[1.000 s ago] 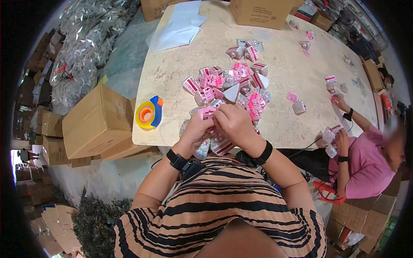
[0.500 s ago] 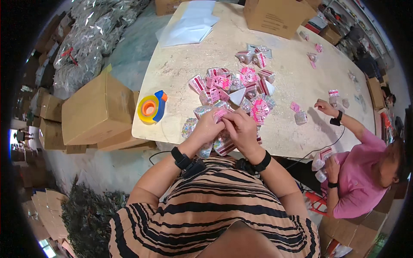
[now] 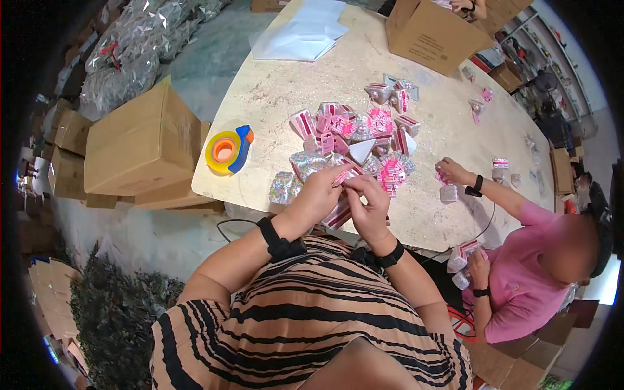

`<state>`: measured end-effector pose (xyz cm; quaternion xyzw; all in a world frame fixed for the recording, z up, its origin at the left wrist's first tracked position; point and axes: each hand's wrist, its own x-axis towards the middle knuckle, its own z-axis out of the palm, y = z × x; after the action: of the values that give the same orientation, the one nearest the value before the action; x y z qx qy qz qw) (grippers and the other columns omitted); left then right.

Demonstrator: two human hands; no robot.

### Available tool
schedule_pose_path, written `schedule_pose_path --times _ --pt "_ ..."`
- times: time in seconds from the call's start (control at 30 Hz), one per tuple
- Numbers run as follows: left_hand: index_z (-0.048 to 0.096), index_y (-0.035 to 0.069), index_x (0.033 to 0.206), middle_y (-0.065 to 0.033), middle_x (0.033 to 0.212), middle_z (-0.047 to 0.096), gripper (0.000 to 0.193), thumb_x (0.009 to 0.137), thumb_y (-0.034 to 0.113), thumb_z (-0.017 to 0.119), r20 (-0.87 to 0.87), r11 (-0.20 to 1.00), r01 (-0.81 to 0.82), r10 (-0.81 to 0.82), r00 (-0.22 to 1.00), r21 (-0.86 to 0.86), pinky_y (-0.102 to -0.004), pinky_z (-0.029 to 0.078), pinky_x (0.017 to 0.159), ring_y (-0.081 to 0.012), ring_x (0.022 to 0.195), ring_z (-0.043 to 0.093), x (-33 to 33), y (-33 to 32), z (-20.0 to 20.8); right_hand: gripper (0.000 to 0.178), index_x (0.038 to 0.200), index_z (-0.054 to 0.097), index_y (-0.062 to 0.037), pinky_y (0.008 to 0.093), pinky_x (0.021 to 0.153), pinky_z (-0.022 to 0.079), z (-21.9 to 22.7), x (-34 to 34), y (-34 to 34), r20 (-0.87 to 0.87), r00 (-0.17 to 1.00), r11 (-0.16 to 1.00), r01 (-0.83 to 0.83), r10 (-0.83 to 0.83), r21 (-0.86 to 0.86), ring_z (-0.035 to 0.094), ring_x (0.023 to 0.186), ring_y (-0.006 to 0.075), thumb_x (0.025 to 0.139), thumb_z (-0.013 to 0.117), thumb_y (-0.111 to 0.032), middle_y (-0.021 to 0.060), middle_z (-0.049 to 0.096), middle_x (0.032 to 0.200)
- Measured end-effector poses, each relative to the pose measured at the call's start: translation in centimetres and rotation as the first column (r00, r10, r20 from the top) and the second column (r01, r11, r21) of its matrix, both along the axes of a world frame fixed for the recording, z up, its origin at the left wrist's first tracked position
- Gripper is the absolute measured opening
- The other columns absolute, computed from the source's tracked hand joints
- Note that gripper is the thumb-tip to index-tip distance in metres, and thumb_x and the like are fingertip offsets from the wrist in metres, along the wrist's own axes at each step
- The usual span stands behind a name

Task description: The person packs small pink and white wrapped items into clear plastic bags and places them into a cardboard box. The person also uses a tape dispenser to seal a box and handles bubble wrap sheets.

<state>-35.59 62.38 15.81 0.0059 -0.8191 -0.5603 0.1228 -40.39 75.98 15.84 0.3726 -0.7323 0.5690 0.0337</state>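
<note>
Across the table [image 3: 260, 97], a co-worker's far hand [image 3: 458, 173] has moved from bare tabletop to a lone packet [image 3: 448, 193], and another person's hand [image 3: 463, 6] has come into view at the far carton [image 3: 432, 38]. Largest is the table itself, pale and littered with specks. Next come a closed brown box [image 3: 133, 143] off its left side and the far carton on top, then a stack of whitish sheets [image 3: 302, 40] near the far left edge. Smaller is the pile of pink-and-white packets [image 3: 344, 123] in front of the wearer, with a tape dispenser [image 3: 235, 151] well apart to its left and glittery silver pouches [image 3: 286, 186] beside the left hand [image 3: 317, 197]. Smallest is a pink card [image 3: 339, 177] at the pile's near edge, pinched between the left thumb and fingers. The right hand [image 3: 370, 203] meets it there, fingertips bunched together; whether they grip the card or only press it, I cannot tell. The step in hand looks like close finger work on this card. Continuing it calls for a firm left pinch while the right fingertips make small, careful adjustments.
</note>
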Motion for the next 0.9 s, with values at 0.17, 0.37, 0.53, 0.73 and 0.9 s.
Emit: schedule_pose_path --times 0.17,0.37,0.53,0.73,0.9 --pt "0.043 -0.005 0.123 -0.0289 0.093 0.057 0.051 0.073 -0.002 0.050 -0.054 0.994 -0.057 0.052 0.997 -0.092 -0.0433 0.046 0.075 -0.0427 0.087 0.055 0.1 0.5 -0.3 0.014 0.091 0.056 0.0012 0.0239 0.067 0.044 -0.9 0.3 0.2 0.154 0.988 0.995 0.000 0.015 -0.099 0.055 0.073 0.0130 0.077 0.058 0.006 0.0071 0.057 0.083" --pt "0.038 -0.006 0.126 -0.0294 0.091 0.056 0.055 0.073 -0.002 0.050 -0.094 0.991 -0.034 0.021 0.995 -0.131 -0.0457 0.044 0.075 -0.0430 0.086 0.054 0.3 0.4 -0.5 0.018 0.097 0.054 0.0009 0.0233 0.070 0.044 -1.0 0.3 0.3 0.177 0.984 0.998 -0.015 0.027 -0.067 0.055 0.078 0.0122 0.080 0.057 0.005 0.0073 0.058 0.088" --pt "0.038 -0.006 0.125 -0.0290 0.091 0.056 0.055 0.072 -0.002 0.051 -0.067 0.984 -0.019 0.008 0.998 -0.179 -0.0466 0.044 0.074 -0.0428 0.085 0.054 0.4 0.6 -0.7 0.024 0.105 0.052 0.0004 0.0232 0.073 0.045 -0.2 0.0 0.9 0.375 0.924 0.995 -0.049 0.079 -0.088 0.056 0.085 0.0117 0.082 0.056 0.002 0.0070 0.058 0.094" --pt "0.030 -0.005 0.131 -0.0297 0.091 0.055 0.064 0.070 -0.004 0.053 0.016 0.967 0.012 -0.009 1.000 -0.254 -0.0477 0.044 0.072 -0.0437 0.084 0.055 0.4 0.2 -0.5 0.024 0.103 0.054 0.0014 0.0242 0.074 0.048 0.6 -0.1 1.0 0.359 0.924 0.990 -0.140 0.134 -0.010 0.058 0.083 0.0116 0.080 0.059 0.003 0.0058 0.057 0.094" --pt "0.025 -0.002 0.134 -0.0319 0.092 0.055 0.071 0.069 -0.004 0.053 0.089 0.987 0.026 -0.011 0.996 -0.158 -0.0486 0.044 0.071 -0.0448 0.083 0.055 0.4 0.0 0.9 0.024 0.101 0.053 0.0017 0.0238 0.072 0.049 0.1 -0.1 0.7 0.372 0.923 0.995 -0.099 0.096 -0.012 0.059 0.081 0.0118 0.079 0.061 0.004 0.0059 0.057 0.093"
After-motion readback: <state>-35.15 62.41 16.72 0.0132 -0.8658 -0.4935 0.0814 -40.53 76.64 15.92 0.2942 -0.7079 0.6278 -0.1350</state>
